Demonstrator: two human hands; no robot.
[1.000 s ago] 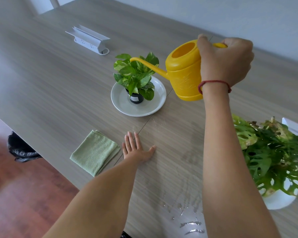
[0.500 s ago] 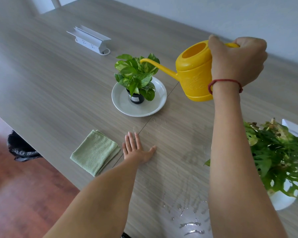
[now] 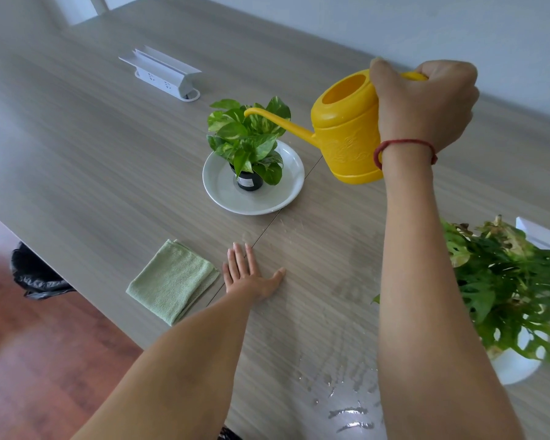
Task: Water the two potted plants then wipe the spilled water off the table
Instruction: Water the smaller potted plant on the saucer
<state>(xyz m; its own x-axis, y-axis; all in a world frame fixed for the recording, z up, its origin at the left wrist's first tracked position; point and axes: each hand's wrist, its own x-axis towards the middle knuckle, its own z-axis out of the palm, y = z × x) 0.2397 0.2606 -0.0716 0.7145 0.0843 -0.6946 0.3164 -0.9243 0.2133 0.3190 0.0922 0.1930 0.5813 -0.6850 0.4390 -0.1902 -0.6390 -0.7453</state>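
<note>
Two hands over desk point(image 3: 92, 147), right hand point(image 3: 426, 103) gripping yellow watering can point(image 3: 346, 138), spout above small potted plant point(image 3: 248, 138) at twelve o'clock, left hand point(image 3: 251, 277) flat and open, green cloth point(image 3: 172, 281) just beside, spilled water point(image 3: 346, 411) at six o'clock, large potted plant point(image 3: 505, 281) at three o'clock.

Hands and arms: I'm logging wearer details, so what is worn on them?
Both forearms are bare, no sleeves or gloves showing. The right hand has a thin red string bracelet at its wrist. The left hand wears nothing visible.
</note>
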